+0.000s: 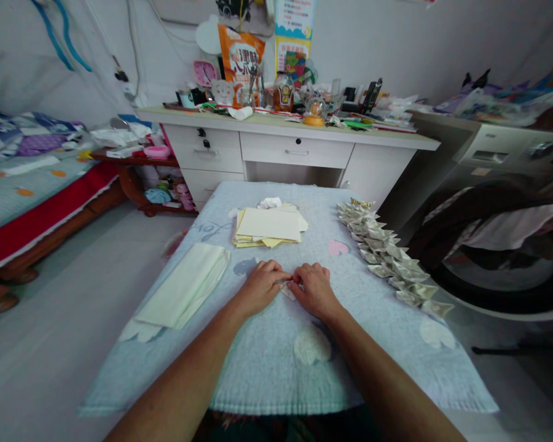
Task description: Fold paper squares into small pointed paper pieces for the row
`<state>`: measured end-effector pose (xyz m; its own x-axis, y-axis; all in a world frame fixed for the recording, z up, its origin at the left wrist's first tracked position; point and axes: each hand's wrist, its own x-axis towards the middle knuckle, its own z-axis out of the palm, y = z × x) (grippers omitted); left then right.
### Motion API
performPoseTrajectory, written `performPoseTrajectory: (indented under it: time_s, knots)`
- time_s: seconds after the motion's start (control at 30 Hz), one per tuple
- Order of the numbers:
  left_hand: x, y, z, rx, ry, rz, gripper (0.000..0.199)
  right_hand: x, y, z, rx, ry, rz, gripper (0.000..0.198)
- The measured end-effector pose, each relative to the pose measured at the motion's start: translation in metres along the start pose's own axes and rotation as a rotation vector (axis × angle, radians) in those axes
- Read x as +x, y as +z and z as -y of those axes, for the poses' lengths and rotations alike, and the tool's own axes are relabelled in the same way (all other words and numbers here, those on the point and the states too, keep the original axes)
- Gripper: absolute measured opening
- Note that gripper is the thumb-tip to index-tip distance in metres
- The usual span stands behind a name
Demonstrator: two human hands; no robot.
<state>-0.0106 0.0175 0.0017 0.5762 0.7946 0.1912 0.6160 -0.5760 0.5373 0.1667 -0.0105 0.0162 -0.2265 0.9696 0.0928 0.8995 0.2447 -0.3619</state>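
My left hand (pixel 266 282) and my right hand (pixel 315 287) meet over the middle of the cloth-covered table (pixel 262 356). Their fingertips are pinched together at a small pale piece of paper (pixel 287 293), mostly hidden by the fingers. Just beyond lies a stack of cream and yellow paper sheets (pixel 270 224), with a crumpled white piece (pixel 270 202) behind it. To the left is a pile of folded pale-green paper (pixel 184 285). Along the right side, several folded grey paper pieces with pointed tips (pixel 387 258) stand nested in rows.
Beyond the table stands a white desk (pixel 297 147) crowded with jars, an orange snack bag (pixel 241 58) and a pink clock (pixel 205 72). A washing machine (pixel 498 153) with its door open and clothes inside is at right. The bed (pixel 41 178) is at left.
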Motion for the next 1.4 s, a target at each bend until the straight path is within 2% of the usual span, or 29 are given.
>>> performPoseTrajectory:
  time_s: [0.3, 0.43, 0.6, 0.8, 1.03, 1.17, 1.4]
  knots:
    - [0.001, 0.003, 0.002, 0.009, -0.001, -0.014, 0.029, -0.001, 0.005, 0.006, -0.081, 0.079, -0.076, 0.021]
    - [0.002, 0.003, 0.003, 0.002, -0.004, -0.014, 0.032, -0.003, 0.005, 0.003, -0.118, 0.148, -0.133, 0.033]
    - [0.002, 0.003, 0.003, -0.006, -0.005, -0.006, 0.036, -0.005, 0.003, -0.008, -0.097, 0.176, -0.127, 0.040]
    - [0.001, 0.003, 0.002, -0.008, -0.025, -0.001, 0.036, -0.007, -0.002, -0.023, -0.058, 0.175, -0.102, 0.039]
    - [-0.001, 0.003, -0.001, -0.038, -0.015, -0.053, 0.041, -0.006, -0.004, -0.023, 0.020, 0.038, -0.131, 0.020]
    - [-0.002, 0.006, 0.000, -0.103, -0.033, -0.129, 0.051, -0.004, 0.000, -0.015, 0.006, -0.021, -0.106, 0.025]
    - [-0.001, 0.010, -0.003, -0.205, -0.068, -0.178, 0.052, -0.004, 0.000, -0.010, 0.100, -0.059, -0.098, 0.017]
